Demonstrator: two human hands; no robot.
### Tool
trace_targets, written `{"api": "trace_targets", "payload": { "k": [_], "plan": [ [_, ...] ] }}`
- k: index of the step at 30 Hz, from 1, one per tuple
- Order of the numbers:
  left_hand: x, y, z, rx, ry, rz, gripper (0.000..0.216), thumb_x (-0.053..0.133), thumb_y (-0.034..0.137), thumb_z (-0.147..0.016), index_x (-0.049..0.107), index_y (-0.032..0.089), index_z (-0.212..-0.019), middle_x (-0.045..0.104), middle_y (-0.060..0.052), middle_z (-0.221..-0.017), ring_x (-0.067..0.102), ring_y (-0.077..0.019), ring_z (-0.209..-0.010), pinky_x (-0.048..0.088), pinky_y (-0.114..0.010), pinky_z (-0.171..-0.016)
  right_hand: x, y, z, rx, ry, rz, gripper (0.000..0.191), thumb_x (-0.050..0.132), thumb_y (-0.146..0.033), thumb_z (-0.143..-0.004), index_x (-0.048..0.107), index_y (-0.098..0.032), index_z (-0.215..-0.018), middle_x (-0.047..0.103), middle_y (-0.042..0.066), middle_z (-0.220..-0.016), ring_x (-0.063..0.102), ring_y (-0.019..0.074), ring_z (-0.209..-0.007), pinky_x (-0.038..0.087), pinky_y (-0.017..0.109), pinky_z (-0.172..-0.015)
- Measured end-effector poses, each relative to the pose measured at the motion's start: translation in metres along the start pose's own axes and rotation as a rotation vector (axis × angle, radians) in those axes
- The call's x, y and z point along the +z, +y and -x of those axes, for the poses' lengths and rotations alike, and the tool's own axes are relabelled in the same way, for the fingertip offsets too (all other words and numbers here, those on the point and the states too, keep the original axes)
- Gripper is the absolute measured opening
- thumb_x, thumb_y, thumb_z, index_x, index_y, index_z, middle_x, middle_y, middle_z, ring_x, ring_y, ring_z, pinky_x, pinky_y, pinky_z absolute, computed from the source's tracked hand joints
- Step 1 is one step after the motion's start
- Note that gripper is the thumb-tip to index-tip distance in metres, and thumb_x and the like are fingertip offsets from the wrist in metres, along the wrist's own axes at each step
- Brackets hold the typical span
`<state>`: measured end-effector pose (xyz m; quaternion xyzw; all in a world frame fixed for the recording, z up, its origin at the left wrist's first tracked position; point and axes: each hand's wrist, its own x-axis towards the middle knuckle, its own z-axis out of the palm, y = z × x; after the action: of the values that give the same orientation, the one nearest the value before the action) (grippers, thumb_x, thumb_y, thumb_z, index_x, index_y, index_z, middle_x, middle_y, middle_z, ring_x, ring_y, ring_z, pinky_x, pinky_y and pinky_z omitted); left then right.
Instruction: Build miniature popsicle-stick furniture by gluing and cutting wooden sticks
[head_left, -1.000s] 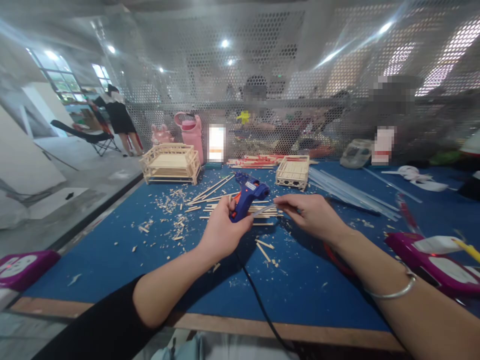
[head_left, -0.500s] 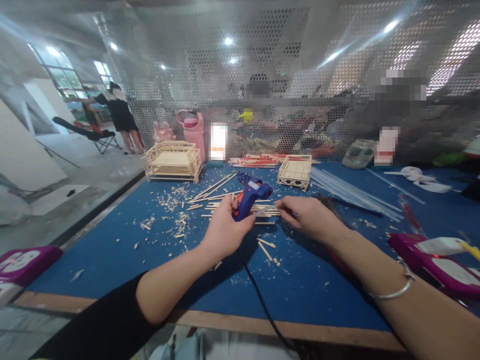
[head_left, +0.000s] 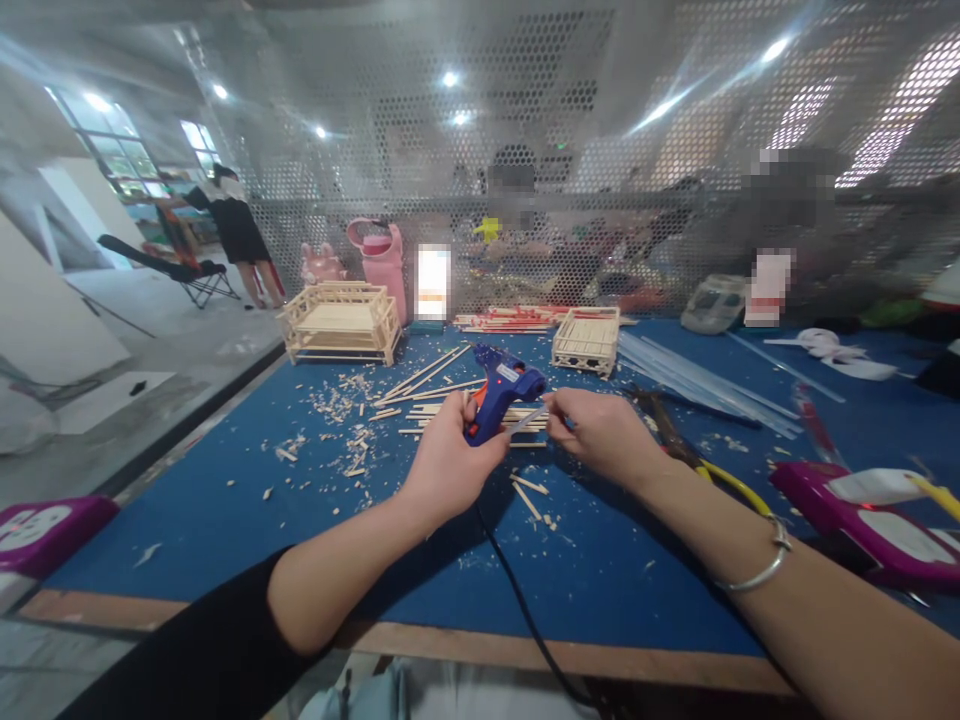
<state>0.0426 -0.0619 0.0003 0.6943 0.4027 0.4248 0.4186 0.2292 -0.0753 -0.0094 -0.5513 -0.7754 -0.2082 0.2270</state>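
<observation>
My left hand [head_left: 454,455] is wrapped round the handle of a blue glue gun [head_left: 493,400], its black cord [head_left: 517,590] running down over the table edge. With its fingers pinched, my right hand [head_left: 600,430] holds a short translucent glue stick [head_left: 529,420] just right of the gun's handle. Whether the stick touches the gun I cannot tell. Thin wooden sticks [head_left: 420,418] lie on the blue table behind both hands. Beyond them stand a small wooden frame model [head_left: 337,325] at the left and a smaller wooden tray-like piece [head_left: 586,340] at the right.
Long clear glue sticks [head_left: 705,385] and yellow-handled pliers [head_left: 731,485] lie to the right. Purple power strips [head_left: 862,520] sit at both sides. A pink bottle [head_left: 384,268] and a glass jar [head_left: 712,303] stand by the perforated screen. Wood scraps litter the table. A person [head_left: 234,225] stands far left.
My right hand has shifted slightly left with the glue stick, and the pliers beside its forearm now show more. My left hand keeps its hold on the glue gun.
</observation>
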Motion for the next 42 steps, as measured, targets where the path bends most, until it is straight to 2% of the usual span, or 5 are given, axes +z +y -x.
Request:
{"api": "trace_targets", "payload": {
  "k": [12, 20, 26, 36, 42],
  "plan": [
    [-0.002, 0.002, 0.0, -0.007, 0.027, 0.069, 0.027, 0.063, 0.024, -0.065, 0.039, 0.02, -0.076, 0.047, 0.005, -0.066, 0.046, -0.0088, -0.057, 0.036, -0.024, -0.056, -0.015, 0.021, -0.001, 0.315, 0.215, -0.084, 0.019, 0.041, -0.026, -0.08, 0.056, -0.02, -0.069, 0.065, 0.005, -0.068, 0.058, 0.017, -0.06, 0.035, 0.026, -0.051],
    [0.0, 0.003, 0.002, -0.004, -0.008, 0.065, 0.027, 0.061, 0.025, -0.067, 0.035, 0.02, -0.074, 0.046, 0.006, -0.065, 0.047, -0.0093, -0.057, 0.036, -0.024, -0.056, -0.008, 0.001, -0.006, 0.556, -0.066, -1.236, 0.037, 0.054, -0.056, -0.07, 0.044, -0.023, -0.08, 0.039, -0.01, -0.042, 0.032, 0.0083, -0.033, 0.026, 0.021, -0.034],
    [-0.001, 0.004, 0.002, 0.003, -0.013, 0.046, 0.026, 0.06, 0.024, -0.068, 0.035, 0.02, -0.074, 0.047, 0.006, -0.065, 0.045, -0.009, -0.057, 0.034, -0.024, -0.056, -0.015, -0.011, -0.009, 0.551, -0.062, -1.528, 0.035, 0.065, -0.047, -0.066, 0.045, -0.02, -0.075, 0.049, -0.008, -0.048, 0.041, 0.006, -0.037, 0.031, 0.019, -0.038],
    [0.002, 0.009, 0.005, 0.027, -0.065, 0.048, 0.031, 0.062, 0.023, -0.066, 0.032, 0.02, -0.067, 0.041, 0.007, -0.062, 0.038, -0.0076, -0.056, 0.033, -0.022, -0.057, -0.021, -0.016, -0.004, 0.41, -0.387, -1.525, 0.033, 0.063, -0.04, -0.071, 0.041, -0.021, -0.088, 0.049, -0.01, -0.049, 0.041, 0.0051, -0.038, 0.031, 0.017, -0.038],
    [0.003, 0.011, 0.006, -0.038, -0.003, 0.251, 0.03, 0.065, 0.026, -0.065, 0.037, 0.019, -0.074, 0.052, 0.004, -0.07, 0.049, -0.0093, -0.061, 0.039, -0.023, -0.059, -0.019, -0.04, -0.009, 0.538, -0.259, -1.517, 0.035, 0.063, -0.043, -0.069, 0.043, -0.021, -0.087, 0.053, -0.008, -0.052, 0.047, 0.0067, -0.04, 0.035, 0.018, -0.04]
  ]
}}
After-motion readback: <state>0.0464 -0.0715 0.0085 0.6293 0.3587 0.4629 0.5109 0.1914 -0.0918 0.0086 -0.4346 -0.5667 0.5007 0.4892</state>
